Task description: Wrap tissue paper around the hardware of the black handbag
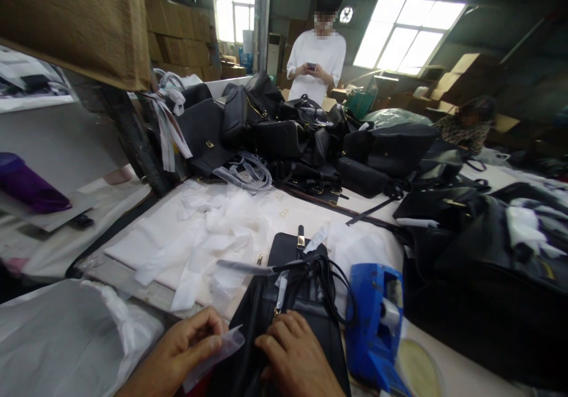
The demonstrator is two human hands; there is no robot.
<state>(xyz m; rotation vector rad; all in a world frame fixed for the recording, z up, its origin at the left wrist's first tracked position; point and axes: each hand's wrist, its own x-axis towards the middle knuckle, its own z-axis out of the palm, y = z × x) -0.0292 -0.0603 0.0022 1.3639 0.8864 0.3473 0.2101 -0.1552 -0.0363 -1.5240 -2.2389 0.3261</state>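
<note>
A black leather handbag [306, 305] lies on the table in front of me, its thin straps looped on top and a gold-clasped tab at its far end. My left hand [189, 349] pinches a piece of translucent plastic film [217, 349] at the bag's left side. Resting on the bag, my right hand [295, 352] has its fingers bent over the front part near a gold zipper pull [277, 312]. What lies under those fingers is hidden. One strap end is wrapped in clear plastic [244, 267].
A blue tape dispenser [375, 326] stands right of the bag. White tissue sheets [208, 243] lie to the left, beside a white plastic sack [66, 338]. Black bags [284, 136] are heaped at the back and right. Across the table a person [316, 60] holds a phone.
</note>
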